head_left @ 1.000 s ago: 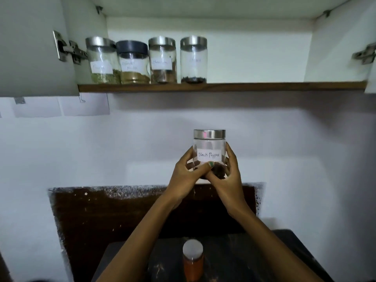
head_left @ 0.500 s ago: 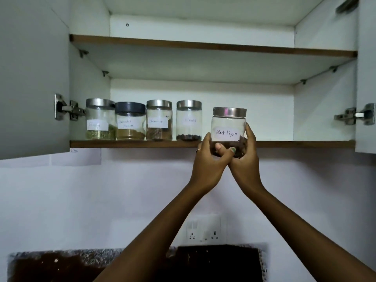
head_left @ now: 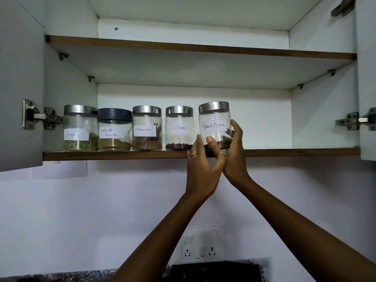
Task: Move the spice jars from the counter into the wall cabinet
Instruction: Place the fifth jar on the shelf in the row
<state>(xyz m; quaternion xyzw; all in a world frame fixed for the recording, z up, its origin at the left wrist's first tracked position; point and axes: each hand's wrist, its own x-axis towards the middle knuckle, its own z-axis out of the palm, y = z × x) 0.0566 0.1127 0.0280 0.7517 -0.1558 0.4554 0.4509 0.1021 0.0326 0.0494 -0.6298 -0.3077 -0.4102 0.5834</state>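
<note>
I have both hands cupped round the Black Pepper jar (head_left: pixel 214 125), left hand (head_left: pixel 200 169) and right hand (head_left: pixel 234 157) gripping its base, at the shelf (head_left: pixel 114 155) edge. It looks tilted; letting go early may tip it off, or knock the Cloves jar (head_left: pixel 179 128) beside my left fingers.

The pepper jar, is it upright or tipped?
Slightly tipped: the pepper jar leans left, its lid off level, while the cloves jar stands straight.

Pale wall (head_left: pixel 101 210), switched socket plate (head_left: pixel 200 246)
</note>
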